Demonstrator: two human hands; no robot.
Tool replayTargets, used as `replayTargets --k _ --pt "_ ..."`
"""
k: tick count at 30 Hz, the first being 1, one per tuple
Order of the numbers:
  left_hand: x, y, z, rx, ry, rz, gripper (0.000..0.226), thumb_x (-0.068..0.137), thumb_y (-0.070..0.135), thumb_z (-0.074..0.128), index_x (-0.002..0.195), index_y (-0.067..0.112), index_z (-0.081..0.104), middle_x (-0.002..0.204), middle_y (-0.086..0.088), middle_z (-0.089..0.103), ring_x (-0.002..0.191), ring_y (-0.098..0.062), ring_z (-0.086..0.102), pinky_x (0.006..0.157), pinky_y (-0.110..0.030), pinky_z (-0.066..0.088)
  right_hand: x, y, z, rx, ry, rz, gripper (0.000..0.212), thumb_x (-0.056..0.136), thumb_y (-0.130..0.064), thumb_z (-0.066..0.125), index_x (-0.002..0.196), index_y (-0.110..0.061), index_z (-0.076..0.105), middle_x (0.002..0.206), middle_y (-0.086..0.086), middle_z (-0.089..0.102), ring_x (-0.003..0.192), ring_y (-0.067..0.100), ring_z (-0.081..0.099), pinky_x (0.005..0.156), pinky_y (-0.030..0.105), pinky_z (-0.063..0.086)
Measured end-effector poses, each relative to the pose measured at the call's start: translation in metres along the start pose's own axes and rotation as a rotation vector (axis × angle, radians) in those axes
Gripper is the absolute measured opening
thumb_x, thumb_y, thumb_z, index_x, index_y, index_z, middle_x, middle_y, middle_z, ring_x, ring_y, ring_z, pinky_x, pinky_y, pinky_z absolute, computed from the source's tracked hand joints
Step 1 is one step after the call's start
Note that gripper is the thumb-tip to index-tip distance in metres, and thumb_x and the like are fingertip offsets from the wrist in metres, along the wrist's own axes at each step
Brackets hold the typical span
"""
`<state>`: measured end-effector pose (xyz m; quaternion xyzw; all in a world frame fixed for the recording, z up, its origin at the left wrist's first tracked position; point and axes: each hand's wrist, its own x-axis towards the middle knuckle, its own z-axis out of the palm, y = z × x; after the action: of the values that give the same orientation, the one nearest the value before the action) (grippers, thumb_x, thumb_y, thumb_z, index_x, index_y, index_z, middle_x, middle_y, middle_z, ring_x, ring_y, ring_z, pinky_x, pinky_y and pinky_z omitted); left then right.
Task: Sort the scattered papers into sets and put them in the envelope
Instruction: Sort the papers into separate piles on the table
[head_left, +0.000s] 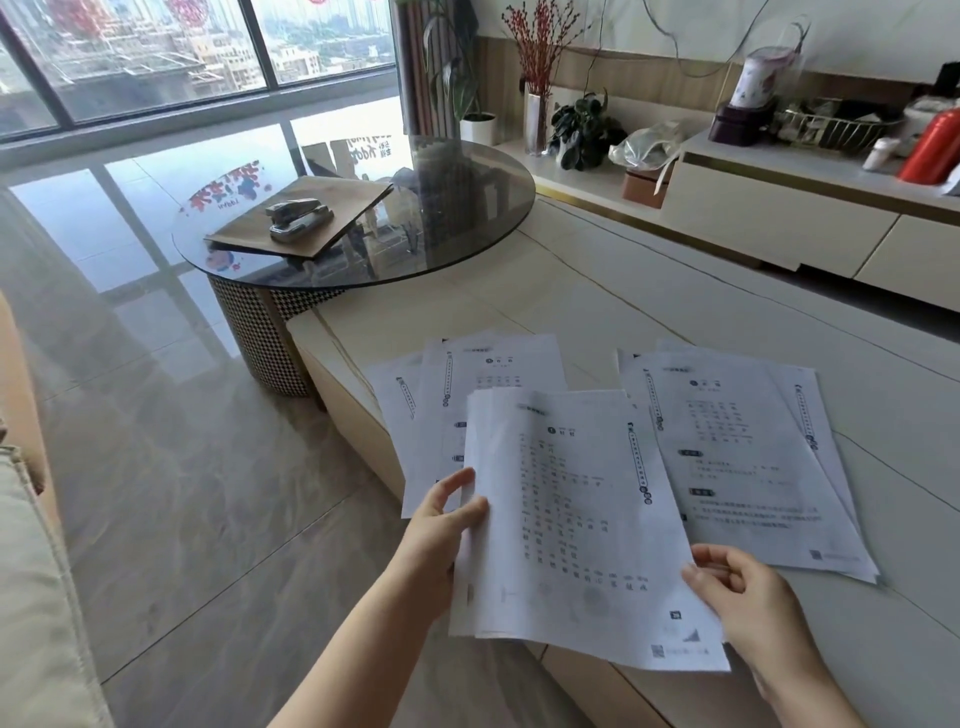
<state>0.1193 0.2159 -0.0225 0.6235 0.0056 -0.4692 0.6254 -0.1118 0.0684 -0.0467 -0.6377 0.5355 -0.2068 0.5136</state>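
White paper stack (582, 519) (printed), left hand (441, 525) pinching its left edge, right hand (748, 597) pinching the lower right.

We see a held stack of printed sheets (582, 525) at lower centre, two loose piles (488, 384) (748, 457) on the low table behind, brown envelope (306, 213) upper left under a stapler.

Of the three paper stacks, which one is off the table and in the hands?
The middle stack: left hand and right hand hold its edges; the left stack and right stack lie flat.
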Motion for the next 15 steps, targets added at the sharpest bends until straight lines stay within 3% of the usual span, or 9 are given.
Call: replayTargets --k 3,8,12,15 --pt "0.000 0.001 0.003 -0.153 -0.080 0.007 0.043 0.091 -0.001 0.056 0.118 0.032 0.058 0.113 -0.018 0.065 0.088 -0.035 0.065 0.082 -0.051 0.054 0.004 0.004 -0.001 0.106 -0.022 0.053 0.014 0.084 -0.001 0.065 0.086 -0.015 0.066 0.081 0.012 0.071 0.076 0.025 0.067 0.069 0.032 0.056" --pt "-0.005 0.007 0.008 -0.250 -0.102 -0.016 0.034 0.091 -0.003 0.054 0.122 0.012 0.058 0.120 -0.021 0.062 0.079 -0.031 0.066 0.060 -0.038 0.058 0.007 0.006 -0.002 0.228 -0.085 0.150 0.014 0.088 0.003 0.057 0.094 -0.007 0.066 0.083 0.016 0.070 0.072 0.025 0.066 0.051 0.021 0.054" --pt "-0.012 0.014 0.008 -0.160 -0.097 -0.002 0.032 0.085 0.002 0.063 0.117 0.010 0.063 0.117 -0.021 0.065 0.083 -0.032 0.067 0.069 -0.042 0.059 0.004 0.001 -0.002 0.209 -0.086 0.126 0.017 0.091 0.004 0.053 0.096 -0.007 0.065 0.083 0.014 0.070 0.072 0.024 0.065 0.056 0.024 0.054" --pt "-0.018 0.018 0.012 0.010 -0.132 -0.022 0.030 0.087 0.029 0.062 0.106 0.008 0.072 0.102 -0.017 0.072 0.082 -0.030 0.069 0.077 -0.040 0.057 0.001 -0.002 -0.002 0.149 -0.045 0.053 0.020 0.092 0.001 0.052 0.092 -0.013 0.067 0.083 0.007 0.071 0.079 0.024 0.066 0.070 0.033 0.052"
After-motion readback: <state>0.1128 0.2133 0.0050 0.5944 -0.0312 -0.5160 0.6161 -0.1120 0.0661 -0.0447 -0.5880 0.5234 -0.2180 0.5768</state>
